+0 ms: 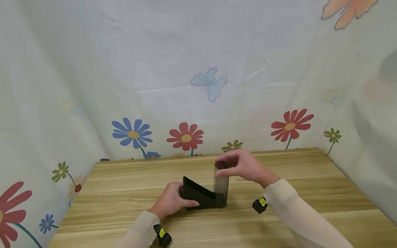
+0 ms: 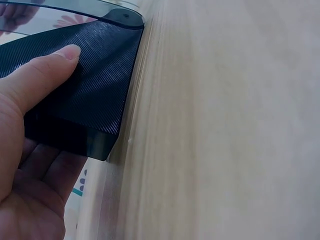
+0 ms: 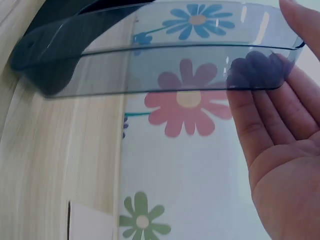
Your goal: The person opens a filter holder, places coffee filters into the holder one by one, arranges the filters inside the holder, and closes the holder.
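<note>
A black wedge-shaped box (image 1: pixel 205 200) with fine ribbed sides sits on the wooden table. Its smoky see-through lid (image 1: pixel 220 183) is hinged at the right end and stands raised, nearly upright. My left hand (image 1: pixel 172 201) grips the box's left end, thumb on the near side, as the left wrist view shows with the box (image 2: pixel 95 75) close up. With my right hand (image 1: pixel 241 167) I hold the lid's free end between thumb and fingers. Through the clear lid (image 3: pixel 165 70) in the right wrist view, some fingertips show. The box's inside is hidden.
A flat pale piece (image 3: pixel 90 222) lies on the table (image 1: pixel 125 181) beyond the right hand; what it is cannot be made out. A flowered white cloth (image 1: pixel 158 64) hangs behind and at both sides. Small black wrist cameras (image 1: pixel 163 236) are strapped to both sleeves.
</note>
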`<state>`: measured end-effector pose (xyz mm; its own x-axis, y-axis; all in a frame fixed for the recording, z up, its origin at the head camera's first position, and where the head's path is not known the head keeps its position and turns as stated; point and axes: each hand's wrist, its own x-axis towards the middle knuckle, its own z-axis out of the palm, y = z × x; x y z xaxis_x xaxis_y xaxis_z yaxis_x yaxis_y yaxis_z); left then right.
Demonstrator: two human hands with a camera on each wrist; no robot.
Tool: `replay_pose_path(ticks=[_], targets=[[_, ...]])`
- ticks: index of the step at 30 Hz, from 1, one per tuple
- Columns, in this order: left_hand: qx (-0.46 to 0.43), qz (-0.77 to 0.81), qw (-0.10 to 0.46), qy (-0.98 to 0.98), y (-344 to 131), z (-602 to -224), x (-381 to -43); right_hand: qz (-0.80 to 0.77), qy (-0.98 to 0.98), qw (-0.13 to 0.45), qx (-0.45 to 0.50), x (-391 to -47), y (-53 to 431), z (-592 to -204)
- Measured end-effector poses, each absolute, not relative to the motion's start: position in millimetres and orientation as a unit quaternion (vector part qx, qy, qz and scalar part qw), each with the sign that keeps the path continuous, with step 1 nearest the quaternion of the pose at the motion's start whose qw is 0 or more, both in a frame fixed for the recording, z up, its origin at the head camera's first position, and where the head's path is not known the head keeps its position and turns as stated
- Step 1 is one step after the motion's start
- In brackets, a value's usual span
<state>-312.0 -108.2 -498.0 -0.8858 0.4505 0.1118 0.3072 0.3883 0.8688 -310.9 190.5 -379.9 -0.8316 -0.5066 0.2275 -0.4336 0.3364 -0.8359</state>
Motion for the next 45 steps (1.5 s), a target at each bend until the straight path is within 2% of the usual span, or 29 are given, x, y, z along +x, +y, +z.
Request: replay_pose_path(ticks=[30,45], targets=[[0.218,0.502,0.069,0.834,-119,-498,-315,-0.563,0.786,0.032,-0.255,-309,264,-422],[0.228,0.506,0.078,0.828,-122,-499,-321,-0.561,0.791,0.029,-0.243,-306,271,-427]])
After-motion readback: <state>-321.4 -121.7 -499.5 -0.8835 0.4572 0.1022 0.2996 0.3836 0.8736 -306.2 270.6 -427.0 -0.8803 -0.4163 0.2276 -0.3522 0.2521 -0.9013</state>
